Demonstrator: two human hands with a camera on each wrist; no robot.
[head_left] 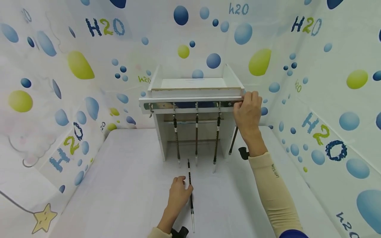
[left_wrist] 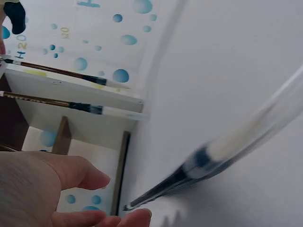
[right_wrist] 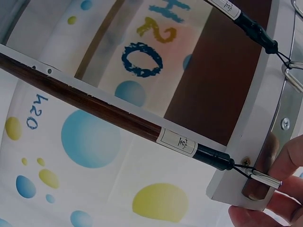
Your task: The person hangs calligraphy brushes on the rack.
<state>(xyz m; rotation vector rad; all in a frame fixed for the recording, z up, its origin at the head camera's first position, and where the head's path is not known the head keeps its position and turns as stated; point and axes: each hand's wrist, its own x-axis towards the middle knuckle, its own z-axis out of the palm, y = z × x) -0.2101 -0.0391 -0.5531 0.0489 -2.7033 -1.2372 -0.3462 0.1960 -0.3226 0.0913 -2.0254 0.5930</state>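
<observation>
A writing brush (head_left: 191,201) with a dark handle and a clear sleeve over its bristles lies lengthwise on the white table. Close beside it is my left hand (head_left: 178,195), thumb and fingers apart; in the left wrist view the fingertips (left_wrist: 139,215) come near the brush's thin handle end. My right hand (head_left: 248,112) grips the right end of the white rack's rail (head_left: 190,99), fingers around the end hook (right_wrist: 265,178). From that hook another brush (right_wrist: 208,156) with a white label hangs by its cord loop.
Three more brushes, among them the middle one (head_left: 196,135), hang from the rail's hooks in front of the open shelf box (head_left: 160,138). The leftmost hook (head_left: 150,110) carries no brush. A wall with printed bubbles (head_left: 213,60) stands close behind and at both sides.
</observation>
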